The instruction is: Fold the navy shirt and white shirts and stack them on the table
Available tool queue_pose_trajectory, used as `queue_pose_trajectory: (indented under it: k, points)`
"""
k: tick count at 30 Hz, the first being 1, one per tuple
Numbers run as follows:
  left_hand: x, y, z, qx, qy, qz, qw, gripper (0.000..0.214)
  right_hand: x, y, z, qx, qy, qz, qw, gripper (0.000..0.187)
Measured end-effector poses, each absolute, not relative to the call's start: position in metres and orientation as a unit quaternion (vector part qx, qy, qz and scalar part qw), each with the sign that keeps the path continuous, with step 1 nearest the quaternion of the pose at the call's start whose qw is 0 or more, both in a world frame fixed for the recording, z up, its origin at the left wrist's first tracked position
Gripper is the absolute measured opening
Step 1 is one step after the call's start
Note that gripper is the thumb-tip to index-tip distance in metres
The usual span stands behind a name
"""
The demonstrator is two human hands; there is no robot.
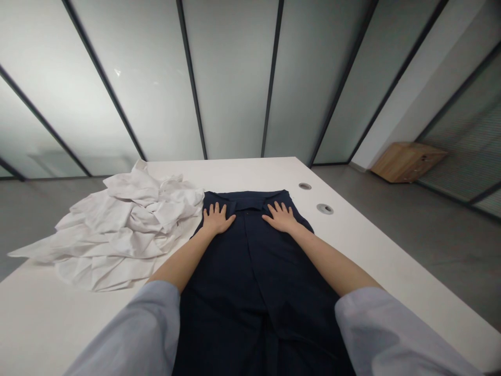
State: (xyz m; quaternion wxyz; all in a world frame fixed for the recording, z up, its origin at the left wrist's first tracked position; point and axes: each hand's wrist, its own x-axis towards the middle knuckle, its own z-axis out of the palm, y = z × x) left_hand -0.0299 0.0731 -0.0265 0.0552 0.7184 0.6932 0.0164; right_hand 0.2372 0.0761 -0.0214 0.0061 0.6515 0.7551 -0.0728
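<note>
Well — both hands [215, 219] [281, 217] lie flat on dark trousers [230, 277], apparently

The frosted panels [136, 99] glow brightest at left, dimming rightward, while wide-angle distortion stretches the edges.

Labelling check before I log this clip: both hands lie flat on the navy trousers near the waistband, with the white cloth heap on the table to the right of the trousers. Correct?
Wrong side: the head view shows the white cloth heap on the table to the left of the navy trousers. The rest stands.
</note>
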Motion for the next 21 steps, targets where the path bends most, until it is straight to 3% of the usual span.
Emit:
queue_pose_trajectory:
  k: [9,16,21]
  points:
    - [-0.035,0.094,-0.02,0.74,0.671,0.05,0.029,0.072,0.24,0.1,-0.024,0.653,0.755,-0.057,-0.028,0.067]
    - [-0.012,0.074,-0.002,0.762,0.634,0.095,-0.093,0.041,0.235,0.096,-0.017,0.631,0.765,0.09,-0.096,0.043]
    - [0.003,0.045,0.007,0.746,0.662,0.06,-0.053,0.054,0.233,0.074,-0.006,0.583,0.799,0.121,-0.079,0.032]
